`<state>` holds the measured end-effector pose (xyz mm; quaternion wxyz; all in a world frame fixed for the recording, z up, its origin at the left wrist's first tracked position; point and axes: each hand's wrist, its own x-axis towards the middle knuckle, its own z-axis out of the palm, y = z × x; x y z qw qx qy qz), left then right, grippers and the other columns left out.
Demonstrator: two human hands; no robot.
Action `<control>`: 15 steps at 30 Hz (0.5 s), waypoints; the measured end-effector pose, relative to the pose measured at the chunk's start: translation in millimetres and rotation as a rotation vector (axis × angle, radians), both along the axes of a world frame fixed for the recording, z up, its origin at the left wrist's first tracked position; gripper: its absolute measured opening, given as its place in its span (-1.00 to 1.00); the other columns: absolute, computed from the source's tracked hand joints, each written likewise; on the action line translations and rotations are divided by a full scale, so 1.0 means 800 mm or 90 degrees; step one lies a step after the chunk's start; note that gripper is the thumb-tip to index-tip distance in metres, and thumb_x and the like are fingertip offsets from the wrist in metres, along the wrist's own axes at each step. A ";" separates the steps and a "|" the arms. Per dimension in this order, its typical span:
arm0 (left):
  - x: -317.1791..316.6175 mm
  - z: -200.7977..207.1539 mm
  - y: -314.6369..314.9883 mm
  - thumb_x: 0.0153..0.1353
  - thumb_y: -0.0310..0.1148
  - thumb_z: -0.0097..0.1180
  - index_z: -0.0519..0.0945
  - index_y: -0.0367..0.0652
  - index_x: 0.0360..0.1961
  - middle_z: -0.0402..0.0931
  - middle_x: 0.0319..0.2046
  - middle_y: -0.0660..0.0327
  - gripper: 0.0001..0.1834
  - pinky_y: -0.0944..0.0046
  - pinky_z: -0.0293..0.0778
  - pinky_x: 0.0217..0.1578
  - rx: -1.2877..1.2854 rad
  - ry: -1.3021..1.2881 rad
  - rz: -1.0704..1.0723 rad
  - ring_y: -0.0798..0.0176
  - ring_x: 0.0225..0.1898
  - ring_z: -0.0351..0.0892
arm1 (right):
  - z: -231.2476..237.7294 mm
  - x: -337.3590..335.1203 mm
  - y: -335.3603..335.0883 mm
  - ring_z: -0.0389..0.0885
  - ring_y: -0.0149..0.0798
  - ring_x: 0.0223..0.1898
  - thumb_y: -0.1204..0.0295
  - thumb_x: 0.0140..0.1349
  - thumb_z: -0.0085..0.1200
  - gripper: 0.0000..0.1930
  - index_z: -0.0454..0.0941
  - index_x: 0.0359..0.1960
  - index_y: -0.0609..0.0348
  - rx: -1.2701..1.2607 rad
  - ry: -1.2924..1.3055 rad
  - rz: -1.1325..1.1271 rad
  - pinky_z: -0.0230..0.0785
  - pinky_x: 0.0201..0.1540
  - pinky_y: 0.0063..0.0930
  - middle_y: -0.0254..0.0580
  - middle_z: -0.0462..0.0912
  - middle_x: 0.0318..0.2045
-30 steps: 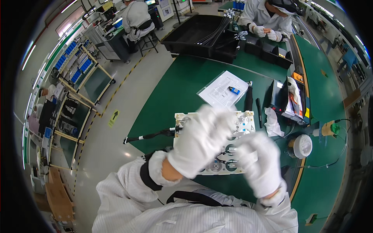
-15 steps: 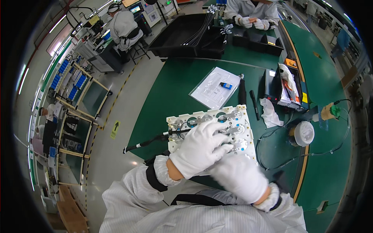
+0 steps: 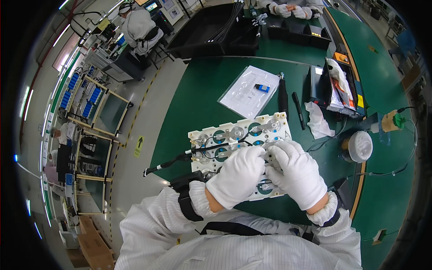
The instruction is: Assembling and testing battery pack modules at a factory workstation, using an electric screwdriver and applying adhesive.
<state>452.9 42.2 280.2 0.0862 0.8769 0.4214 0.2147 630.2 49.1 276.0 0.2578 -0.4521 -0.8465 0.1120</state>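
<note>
A white plate with round holes, metal tabs and small blue dots lies in front of me on the green table. A black sleeved cable comes in from its left and runs across its top face. Both my hands wear white gloves. My left hand rests over the plate's middle, its fingers curled in. Beside it, my right hand covers the plate's right part with thumb and fingers bent together. The fingertips of both almost meet over the plate; whatever they pinch is hidden.
Beyond the plate lie a sleeved paper sheet with a small blue device, a black-handled tool, a black pen and a crumpled white cloth. A round tub stands right. Black trays sit farther back; a co-worker's gloved hands are beyond.
My right hand has gone up and right onto the plate's right part. My left hand's spread fingers have curled in, uncovering more of the cable. The whole view has shifted slightly.
</note>
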 end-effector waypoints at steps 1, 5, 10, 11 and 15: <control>0.003 0.000 -0.001 0.00 -0.47 0.12 0.50 -0.29 -0.41 0.44 -0.22 0.07 -0.87 0.10 0.44 -0.19 -0.004 0.000 0.003 0.00 -0.22 0.48 | -0.001 -0.004 -0.002 0.49 -0.14 -0.02 0.30 -0.07 0.21 -0.62 0.47 -0.18 0.11 0.021 -0.014 -0.024 0.45 -0.21 -0.32 -0.20 0.51 -0.17; 0.011 0.011 0.001 0.00 -0.46 0.12 0.50 -0.28 -0.38 0.44 -0.24 0.08 -0.85 0.12 0.44 -0.20 -0.025 0.020 0.071 0.01 -0.22 0.47 | -0.005 -0.004 -0.008 0.49 -0.16 -0.04 0.31 -0.06 0.19 -0.63 0.46 -0.17 0.09 0.060 -0.007 -0.075 0.44 -0.20 -0.33 -0.20 0.51 -0.20; 0.009 0.036 -0.001 -0.01 -0.31 0.22 0.51 -0.20 -0.28 0.44 -0.24 0.10 -0.72 0.12 0.44 -0.17 -0.029 -0.050 0.055 0.01 -0.21 0.48 | 0.001 0.002 -0.004 0.47 -0.06 -0.03 0.37 -0.08 0.19 -0.56 0.46 -0.08 0.07 -0.051 0.027 -0.037 0.41 -0.10 -0.26 -0.18 0.52 -0.18; 0.015 0.046 -0.003 -0.03 -0.18 0.27 0.52 -0.20 -0.20 0.47 -0.20 0.09 -0.59 0.10 0.44 -0.17 -0.002 -0.099 0.007 0.00 -0.23 0.49 | 0.001 -0.001 -0.002 0.49 -0.10 -0.10 0.33 -0.04 0.16 -0.64 0.47 -0.16 0.09 -0.021 0.009 -0.040 0.41 -0.16 -0.29 -0.20 0.51 -0.24; 0.053 0.087 -0.004 -0.07 0.11 0.27 0.46 -0.16 0.02 0.50 -0.07 0.02 -0.27 0.11 0.43 -0.05 -0.009 -0.124 -0.184 -0.06 -0.10 0.53 | -0.007 -0.001 -0.012 0.51 -0.14 -0.20 0.32 0.03 0.07 -0.78 0.48 -0.30 0.14 0.163 0.092 0.025 0.40 -0.29 -0.29 -0.20 0.49 -0.33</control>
